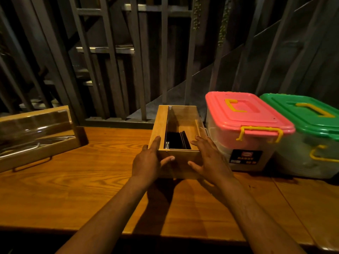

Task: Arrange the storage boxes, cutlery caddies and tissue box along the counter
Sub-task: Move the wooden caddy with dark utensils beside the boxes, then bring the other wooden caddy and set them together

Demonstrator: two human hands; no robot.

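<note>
A wooden cutlery caddy (161, 123) with a clear lid and dark contents stands at the middle back of the wooden counter (91, 180), end-on to me. My left hand (148, 162) rests on its near left corner, fingers spread, thumb on the front face. My right hand (207, 160) lies against its near right corner, fingers apart. A second wooden caddy (36, 136) with a clear lid sits at the far left. Right of the middle caddy stand a pink-lidded clear storage box (245, 129) and a green-lidded one (308, 132), side by side.
A dark metal railing (139, 61) runs right behind the counter's back edge, with stairs beyond. The counter's near edge (165, 233) lies below my forearms. Bare wood shows between the two caddies.
</note>
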